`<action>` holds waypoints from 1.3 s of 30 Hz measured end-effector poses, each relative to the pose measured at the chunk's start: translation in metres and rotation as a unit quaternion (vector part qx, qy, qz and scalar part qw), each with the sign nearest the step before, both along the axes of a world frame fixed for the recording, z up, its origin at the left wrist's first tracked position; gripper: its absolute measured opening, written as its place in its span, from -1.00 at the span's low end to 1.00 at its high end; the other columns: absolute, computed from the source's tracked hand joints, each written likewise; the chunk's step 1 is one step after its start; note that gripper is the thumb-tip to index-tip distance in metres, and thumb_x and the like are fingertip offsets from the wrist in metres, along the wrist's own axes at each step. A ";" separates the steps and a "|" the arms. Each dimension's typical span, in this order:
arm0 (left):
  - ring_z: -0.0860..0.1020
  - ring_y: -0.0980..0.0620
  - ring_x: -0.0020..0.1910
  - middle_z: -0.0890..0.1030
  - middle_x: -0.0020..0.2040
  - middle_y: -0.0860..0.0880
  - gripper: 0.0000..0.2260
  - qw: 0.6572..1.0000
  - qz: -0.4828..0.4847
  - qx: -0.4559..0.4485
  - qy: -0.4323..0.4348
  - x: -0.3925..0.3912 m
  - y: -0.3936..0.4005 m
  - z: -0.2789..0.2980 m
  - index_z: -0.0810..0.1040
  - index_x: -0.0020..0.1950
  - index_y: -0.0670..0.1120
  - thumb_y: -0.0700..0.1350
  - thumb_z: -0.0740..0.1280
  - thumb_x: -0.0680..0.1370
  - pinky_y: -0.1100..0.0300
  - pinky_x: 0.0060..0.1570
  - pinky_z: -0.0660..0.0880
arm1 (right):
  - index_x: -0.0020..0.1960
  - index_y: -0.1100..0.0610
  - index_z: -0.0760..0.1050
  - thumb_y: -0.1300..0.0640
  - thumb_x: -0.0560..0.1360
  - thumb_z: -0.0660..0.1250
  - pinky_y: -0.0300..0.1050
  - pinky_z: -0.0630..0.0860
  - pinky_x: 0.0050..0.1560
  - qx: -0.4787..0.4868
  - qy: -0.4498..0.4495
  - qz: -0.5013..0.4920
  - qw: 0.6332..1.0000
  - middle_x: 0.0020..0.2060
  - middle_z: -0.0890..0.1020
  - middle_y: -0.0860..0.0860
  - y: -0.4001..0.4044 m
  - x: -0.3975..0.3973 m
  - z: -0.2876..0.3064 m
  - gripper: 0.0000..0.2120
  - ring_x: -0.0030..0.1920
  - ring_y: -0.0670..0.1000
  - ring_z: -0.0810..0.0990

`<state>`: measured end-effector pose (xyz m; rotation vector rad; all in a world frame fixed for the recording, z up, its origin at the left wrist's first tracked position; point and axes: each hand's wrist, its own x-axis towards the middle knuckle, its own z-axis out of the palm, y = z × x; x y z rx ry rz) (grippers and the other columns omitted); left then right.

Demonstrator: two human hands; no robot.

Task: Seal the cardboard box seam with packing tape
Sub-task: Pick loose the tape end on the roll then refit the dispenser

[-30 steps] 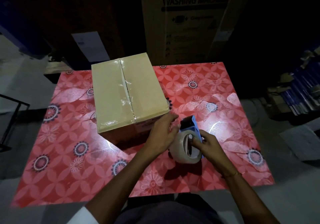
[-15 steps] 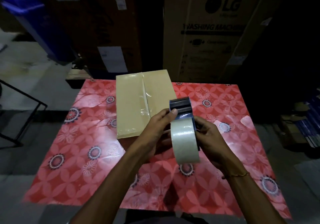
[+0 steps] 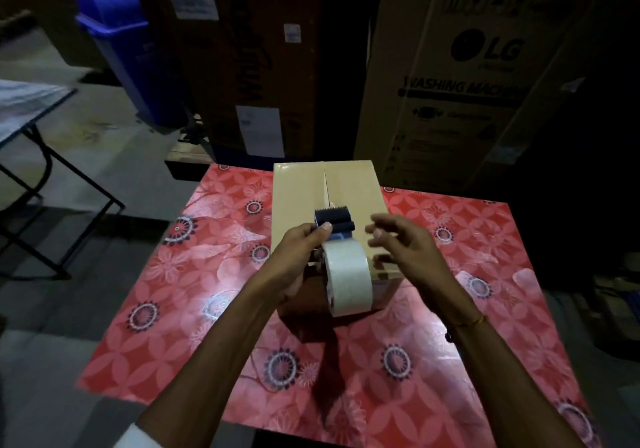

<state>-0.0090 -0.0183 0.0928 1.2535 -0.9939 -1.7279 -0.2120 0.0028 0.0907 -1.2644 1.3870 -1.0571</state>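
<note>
A tan cardboard box stands on the red flowered table, its top flaps closed with a seam running away from me. My left hand grips a blue tape dispenser carrying a wide roll of pale packing tape, held above the box's near end with the toothed blade pointing away. My right hand hovers just right of the dispenser, fingers spread and blurred, holding nothing. The near part of the box is hidden behind the roll and hands.
Large appliance cartons stand behind the table, one marked washing machine. A blue bin leans at the back left. A folding table with black legs is at the left. The floor drops off around the table's edges.
The dispenser has risen from the tabletop to above the box. My right hand has let go of it and opened; my left hand now holds it alone. My view tilted up.
</note>
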 end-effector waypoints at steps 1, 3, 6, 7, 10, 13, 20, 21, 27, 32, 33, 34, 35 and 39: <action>0.44 -0.16 0.00 0.55 0.02 -0.22 -0.55 1.000 -0.003 0.002 -0.006 0.002 -0.001 0.000 0.49 0.27 -0.36 0.01 0.33 0.61 -0.06 0.01 0.33 | 0.39 0.05 0.51 0.15 0.64 0.34 -0.04 0.69 0.05 -0.002 0.001 0.004 1.000 0.20 0.66 0.02 -0.007 0.001 0.005 -0.68 0.15 0.04 0.67; 0.50 -0.17 0.01 0.59 0.05 -0.23 -0.60 1.000 -0.022 0.002 -0.018 0.005 -0.005 -0.002 0.52 0.27 -0.32 0.00 0.30 0.64 -0.06 0.05 0.38 | 0.45 0.03 0.46 0.06 0.61 0.38 -0.06 0.68 0.06 0.001 0.020 0.029 0.999 0.27 0.61 -0.01 -0.022 0.009 0.013 -0.58 0.18 -0.01 0.65; 0.56 -0.15 0.02 0.64 0.05 -0.18 -0.66 0.998 -0.056 0.003 -0.033 0.009 -0.012 -0.006 0.55 0.23 -0.26 0.00 0.26 0.66 -0.03 0.08 0.43 | 0.50 0.00 0.41 -0.07 0.56 0.43 0.04 0.66 0.15 0.022 0.073 0.080 0.994 0.34 0.54 -0.03 -0.042 0.023 0.018 -0.46 0.23 -0.01 0.62; 0.57 -0.15 0.02 0.64 0.04 -0.17 -0.68 0.997 -0.068 0.004 -0.035 0.010 -0.014 -0.007 0.56 0.22 -0.23 0.00 0.26 0.66 -0.02 0.08 0.44 | 0.48 -0.01 0.43 -0.08 0.55 0.44 0.06 0.66 0.16 0.028 0.085 0.091 0.992 0.35 0.53 -0.04 -0.047 0.026 0.019 -0.46 0.22 -0.01 0.62; 0.58 -0.13 0.04 0.64 0.05 -0.16 -0.72 0.995 -0.096 0.006 -0.032 0.016 -0.021 -0.008 0.56 0.20 -0.17 0.01 0.26 0.66 0.02 0.02 0.48 | 0.35 0.03 0.55 0.00 0.54 0.47 -0.05 0.67 0.07 0.030 0.094 0.102 0.990 0.28 0.59 -0.02 -0.057 0.033 0.018 -0.60 0.12 -0.03 0.67; 0.59 -0.12 0.04 0.64 0.07 -0.16 -0.70 0.994 -0.107 0.005 -0.032 0.020 -0.028 -0.010 0.55 0.24 -0.21 -0.01 0.25 0.67 0.05 -0.01 0.51 | 0.21 0.13 0.63 0.15 0.54 0.47 -0.08 0.68 0.04 0.025 0.071 0.089 0.993 0.10 0.71 0.04 -0.061 0.039 0.016 -0.75 0.02 -0.02 0.73; 0.60 -0.16 0.04 0.64 0.07 -0.19 -0.68 0.993 -0.109 0.029 -0.016 0.021 -0.041 -0.015 0.56 0.25 -0.20 0.01 0.30 0.64 -0.07 0.09 0.50 | -0.05 0.22 0.63 0.29 0.52 0.47 -0.28 0.60 -0.10 0.009 0.042 0.057 0.997 0.07 0.65 0.08 -0.072 0.043 0.011 -0.96 -0.08 -0.12 0.71; 0.60 -0.15 0.03 0.65 0.07 -0.17 -0.69 0.994 -0.108 0.025 -0.020 0.020 -0.043 -0.016 0.57 0.24 -0.18 0.01 0.32 0.62 -0.06 0.08 0.49 | -0.05 0.23 0.63 0.30 0.52 0.47 -0.29 0.60 -0.09 0.009 0.043 0.054 0.998 0.09 0.64 0.07 -0.074 0.042 0.011 -0.97 -0.05 -0.10 0.70; 0.59 -0.16 0.15 0.65 0.20 -0.14 -0.57 0.995 -0.096 0.013 -0.037 0.010 -0.054 -0.013 0.56 0.28 -0.05 0.19 0.37 0.53 -0.07 0.18 0.48 | -0.08 0.18 0.63 0.25 0.54 0.45 -0.32 0.58 -0.17 0.013 0.027 0.075 0.997 0.03 0.66 0.01 -0.092 0.031 0.009 -0.97 -0.04 -0.11 0.67; 0.64 -0.08 0.01 0.70 0.00 -0.06 -0.66 0.998 -0.049 0.022 -0.036 -0.008 -0.059 -0.012 0.56 0.17 -0.10 0.14 0.24 0.64 0.03 0.07 0.53 | -0.04 0.19 0.62 0.20 0.56 0.45 -0.27 0.60 -0.17 -0.004 0.061 0.111 0.992 0.02 0.64 0.03 -0.108 0.024 0.002 -0.94 -0.03 -0.11 0.67; 0.65 -0.07 -0.02 0.71 -0.04 -0.05 -0.70 0.998 -0.042 0.025 -0.034 -0.011 -0.059 -0.013 0.55 0.14 -0.09 0.12 0.25 0.64 0.04 0.03 0.54 | -0.04 0.17 0.62 0.18 0.56 0.45 -0.21 0.61 -0.13 -0.010 0.078 0.112 0.991 0.02 0.65 0.03 -0.111 0.023 -0.001 -0.94 0.01 -0.04 0.66; 0.65 -0.08 -0.03 0.71 -0.03 -0.06 -0.72 0.998 -0.032 0.031 -0.034 -0.014 -0.059 -0.013 0.54 0.14 -0.09 0.11 0.27 0.64 0.02 0.04 0.55 | -0.04 0.15 0.62 0.17 0.57 0.44 -0.10 0.64 -0.07 -0.014 0.093 0.115 0.989 0.02 0.66 0.04 -0.114 0.022 -0.004 -0.95 0.05 0.01 0.66; 0.65 -0.11 0.01 0.69 0.02 -0.10 -0.73 0.998 -0.021 0.040 -0.035 -0.016 -0.058 -0.014 0.53 0.16 -0.09 0.09 0.29 0.63 -0.05 0.09 0.56 | -0.04 0.14 0.63 0.16 0.57 0.44 0.02 0.66 0.01 -0.016 0.104 0.117 0.988 0.01 0.67 0.04 -0.116 0.022 -0.007 -0.95 0.07 0.04 0.66; 0.64 -0.18 0.08 0.63 0.21 -0.24 -0.71 0.997 -0.015 0.068 -0.018 -0.014 -0.060 -0.015 0.50 0.25 -0.09 -0.01 0.40 0.58 -0.14 0.21 0.52 | -0.03 0.13 0.62 0.16 0.57 0.42 0.18 0.68 0.07 -0.018 0.119 0.122 0.985 -0.02 0.68 0.08 -0.123 0.025 -0.009 -0.96 0.04 0.07 0.68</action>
